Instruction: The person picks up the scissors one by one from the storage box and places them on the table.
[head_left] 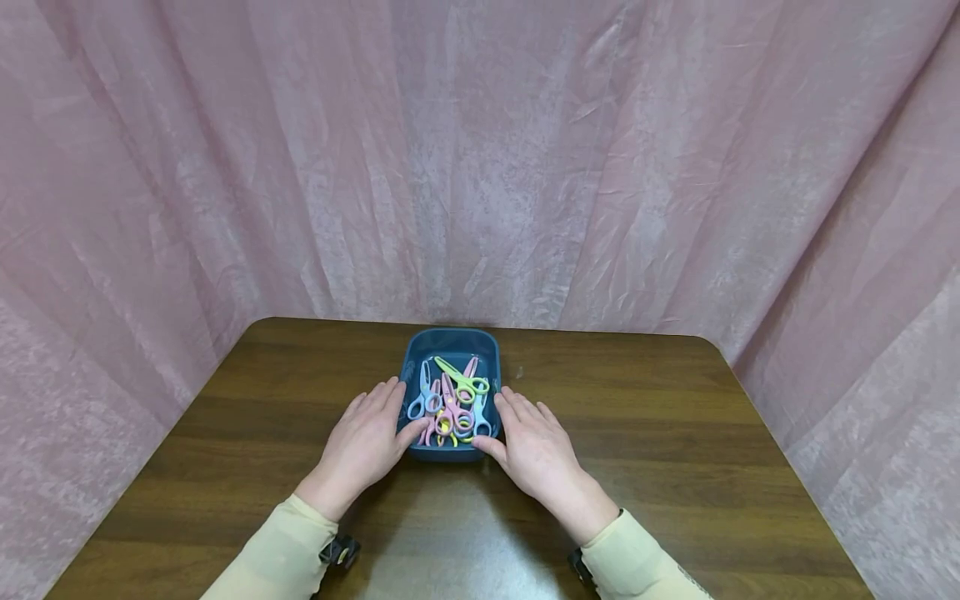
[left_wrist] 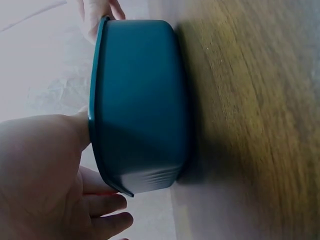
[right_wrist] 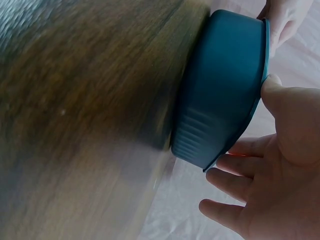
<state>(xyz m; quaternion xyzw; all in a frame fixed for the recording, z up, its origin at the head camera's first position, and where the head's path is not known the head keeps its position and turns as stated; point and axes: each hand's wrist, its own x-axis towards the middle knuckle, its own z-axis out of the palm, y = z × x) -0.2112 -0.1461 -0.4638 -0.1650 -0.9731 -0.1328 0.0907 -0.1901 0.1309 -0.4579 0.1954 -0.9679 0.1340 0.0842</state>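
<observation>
A dark teal plastic bin [head_left: 452, 332] stands on the table, holding several pairs of children's scissors. Light green scissors [head_left: 449, 368] lie on top, with blue scissors [head_left: 425, 380] at the left and pink scissors [head_left: 448, 390] in the middle; yellow parts show beneath. My left hand [head_left: 363, 439] is at the bin's left side, thumb over the near left corner of the rim. At the opposite side, my right hand [head_left: 538, 450] touches the rim with its thumb. In the right wrist view its fingers [right_wrist: 231, 183] are extended and spread. Both hands lie along the bin's outside.
The brown wooden table [head_left: 637, 417] extends to both sides of the bin and has rounded far corners. Pink velvet-like curtains [head_left: 495, 167] hang behind it and at the sides. A dark wrist device [head_left: 340, 552] sits at the left sleeve's cuff.
</observation>
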